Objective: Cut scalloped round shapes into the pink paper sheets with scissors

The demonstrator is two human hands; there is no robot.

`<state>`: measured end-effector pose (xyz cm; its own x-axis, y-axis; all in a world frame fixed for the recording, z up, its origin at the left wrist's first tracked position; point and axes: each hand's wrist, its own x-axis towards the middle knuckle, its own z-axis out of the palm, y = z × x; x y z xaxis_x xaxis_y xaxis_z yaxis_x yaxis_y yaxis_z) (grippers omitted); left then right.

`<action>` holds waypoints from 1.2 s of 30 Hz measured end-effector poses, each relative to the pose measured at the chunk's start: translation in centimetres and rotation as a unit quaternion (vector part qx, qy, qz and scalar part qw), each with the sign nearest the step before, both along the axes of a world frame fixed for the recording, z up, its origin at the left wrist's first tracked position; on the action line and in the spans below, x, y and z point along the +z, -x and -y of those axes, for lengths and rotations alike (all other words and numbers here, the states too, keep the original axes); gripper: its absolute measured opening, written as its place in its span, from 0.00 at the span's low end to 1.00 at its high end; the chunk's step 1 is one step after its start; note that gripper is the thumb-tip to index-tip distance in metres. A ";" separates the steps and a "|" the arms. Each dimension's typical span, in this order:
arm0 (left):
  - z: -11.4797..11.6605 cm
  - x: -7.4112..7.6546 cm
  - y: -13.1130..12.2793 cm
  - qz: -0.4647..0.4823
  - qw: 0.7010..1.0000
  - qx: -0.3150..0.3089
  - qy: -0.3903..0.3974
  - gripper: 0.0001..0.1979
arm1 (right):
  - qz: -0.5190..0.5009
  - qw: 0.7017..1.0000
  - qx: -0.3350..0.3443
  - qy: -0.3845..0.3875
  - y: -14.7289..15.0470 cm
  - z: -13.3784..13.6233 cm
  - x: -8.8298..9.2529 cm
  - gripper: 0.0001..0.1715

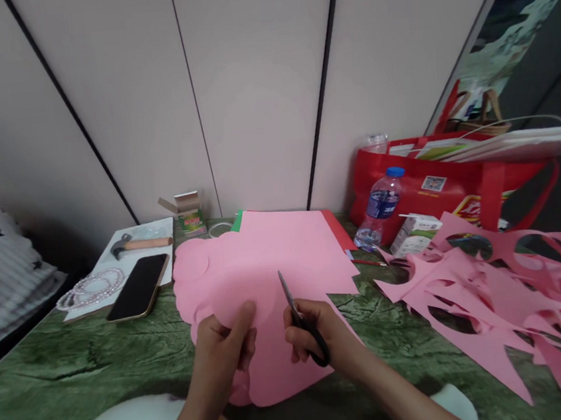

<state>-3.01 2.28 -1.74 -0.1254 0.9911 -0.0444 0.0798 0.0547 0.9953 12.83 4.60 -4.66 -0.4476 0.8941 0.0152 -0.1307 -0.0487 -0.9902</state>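
Observation:
My left hand [225,353] pinches a pink paper circle [242,301], thumb on top, held over a stack of pink paper circles and sheets [265,252] on the green table [76,365]. My right hand [318,336] is closed around the black handles of a pair of scissors [299,315]. The blades point up and away, close together, right beside the circle's edge.
Pink paper offcuts [489,288] spread over the right side. A red bag [458,184], water bottle [379,209] and small carton [416,232] stand behind them. At left lie a phone [139,286], bead string [91,287], hammer [138,243] and small box [189,214].

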 end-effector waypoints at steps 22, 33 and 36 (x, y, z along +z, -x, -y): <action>0.1 -0.5 -0.4 -0.084 0.992 -0.098 0.017 0.24 | -0.040 0.993 -0.115 -0.001 0.0 -0.4 0.1 0.23; -0.1 0.0 -0.4 -0.041 0.994 -0.082 0.061 0.14 | -0.058 0.977 -0.201 -0.039 -0.3 -1.0 -0.1 0.18; -0.1 0.2 -0.5 0.009 0.996 -0.060 0.059 0.15 | -0.051 0.986 -0.158 -0.035 -0.2 -0.9 -0.1 0.16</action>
<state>-2.47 2.42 -1.51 -0.0042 0.9867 -0.1625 0.0757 0.1623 0.9838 13.07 5.48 -4.79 -0.1408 0.9838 0.1114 -0.2276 0.0773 -0.9707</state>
